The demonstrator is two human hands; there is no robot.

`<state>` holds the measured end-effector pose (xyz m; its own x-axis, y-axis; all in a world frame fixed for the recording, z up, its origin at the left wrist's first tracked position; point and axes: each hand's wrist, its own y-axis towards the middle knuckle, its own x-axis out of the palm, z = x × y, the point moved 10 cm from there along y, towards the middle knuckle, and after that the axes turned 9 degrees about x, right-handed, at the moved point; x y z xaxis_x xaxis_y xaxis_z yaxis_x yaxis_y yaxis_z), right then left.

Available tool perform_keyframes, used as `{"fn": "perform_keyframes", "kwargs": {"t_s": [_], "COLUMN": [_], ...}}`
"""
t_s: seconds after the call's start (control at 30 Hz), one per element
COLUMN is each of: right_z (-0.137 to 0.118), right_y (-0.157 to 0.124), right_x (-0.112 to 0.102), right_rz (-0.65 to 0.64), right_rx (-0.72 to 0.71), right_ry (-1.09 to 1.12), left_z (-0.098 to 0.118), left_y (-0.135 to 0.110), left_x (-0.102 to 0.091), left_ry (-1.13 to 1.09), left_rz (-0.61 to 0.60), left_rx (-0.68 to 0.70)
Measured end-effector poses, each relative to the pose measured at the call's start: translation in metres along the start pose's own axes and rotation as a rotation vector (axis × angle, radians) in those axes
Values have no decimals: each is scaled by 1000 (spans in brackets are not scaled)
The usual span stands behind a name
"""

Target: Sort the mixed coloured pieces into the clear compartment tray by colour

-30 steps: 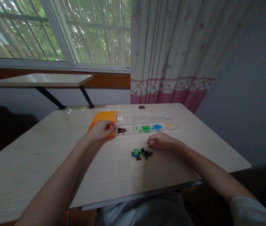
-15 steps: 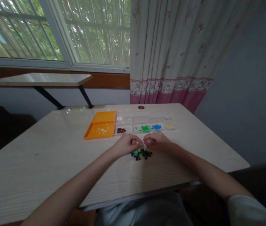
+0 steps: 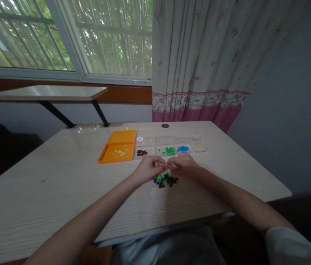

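Observation:
My left hand (image 3: 150, 168) and my right hand (image 3: 183, 165) meet fingertip to fingertip over the table, both closed in a pinch. Whatever lies between the fingertips is too small to make out. Just below them is a loose pile of tiny pieces (image 3: 165, 180) in dark brown, green, blue and yellow. Beyond my hands stand clear plastic boxes: one holds brown pieces (image 3: 141, 152), others hold green pieces (image 3: 170, 150), blue pieces (image 3: 183, 148) and a few yellow pieces (image 3: 198, 147).
An open orange case (image 3: 102, 157) with white pieces (image 3: 119, 152) scattered inside stands left of the clear boxes. A raised shelf (image 3: 47, 94) on black legs is at the back left of the pale table (image 3: 70, 184). A curtain (image 3: 188, 66) hangs behind.
My fingertips have drawn slightly closer and now touch, with the left hand shifting a little. The pile and the boxes stay where they were.

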<state>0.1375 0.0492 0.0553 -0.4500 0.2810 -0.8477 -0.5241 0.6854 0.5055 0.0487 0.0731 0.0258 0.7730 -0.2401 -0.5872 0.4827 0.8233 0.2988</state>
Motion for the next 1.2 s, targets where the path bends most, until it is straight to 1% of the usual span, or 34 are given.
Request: {"fn": "perform_keyframes", "kwargs": {"t_s": [0.1,0.17,0.23,0.33,0.37,0.43,0.57,0.77,0.93,1.1,1.2], "right_z": [5,11,14,10,8,7,7,9,8,7,7], "right_y": [1,1,1,-6,-9,-12,-13,-12,-12,-12,-13], "right_x": [0,3,11,26,30,33,37,38,36,36,36], "right_rz": [6,-30,-144,-390,-451,-510,-542,-555,-548,-545,-548], "right_rx": [25,56,81,59,50,49,65,79,90,87,89], "right_ry": [25,45,82,169,191,213,237,264,258,256,261], "left_z": [11,21,30,40,42,46,52,60,60,62,61], "left_y": [-1,-2,-4,-9,-11,-14,-18,-22,-22,-22,-21], "left_x": [-8,-17,-30,-50,-57,-67,-79,-86,-86,-87,-88], "left_ry": [109,209,307,412,434,465,501,520,539,560,557], "left_rz": [26,62,124,245,285,351,419,489,489,490,489], "left_rx": [75,159,245,343,369,401,424,445,438,468,454]}}
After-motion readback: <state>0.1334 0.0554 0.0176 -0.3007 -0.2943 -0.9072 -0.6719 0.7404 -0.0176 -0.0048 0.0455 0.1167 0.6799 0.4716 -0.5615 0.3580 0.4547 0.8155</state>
